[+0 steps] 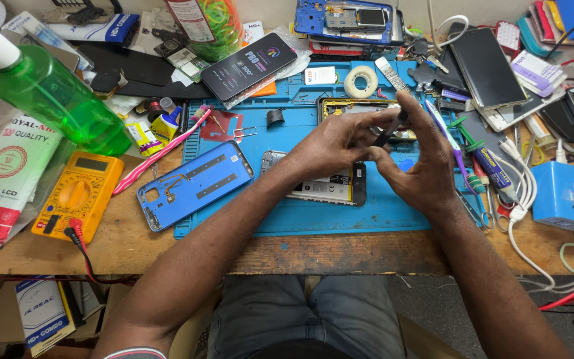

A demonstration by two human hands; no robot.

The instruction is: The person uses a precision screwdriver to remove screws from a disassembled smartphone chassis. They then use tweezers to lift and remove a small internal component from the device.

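Opened phone (pixel 327 189) lies on blue repair mat (pixel 287 213) at table (pixel 127 246) centre, partly hidden under hands. Right hand (pixel 420 166) pinches dark thin tool (pixel 390 133); left hand (pixel 330 143) closes fingers against tool tip. Blue back cover (pixel 194 183) just left; yellow multimeter (pixel 78 196) further left.

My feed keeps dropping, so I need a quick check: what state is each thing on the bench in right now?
Opened phone: flat on the blue mat, back off.
Blue back cover: detached, inner side up.
Dark tool: pinched by both hands' fingers.
Yellow multimeter: lying flat, leads plugged in.
Green bottle: tipped over, capped.
Tape roll: lying flat.
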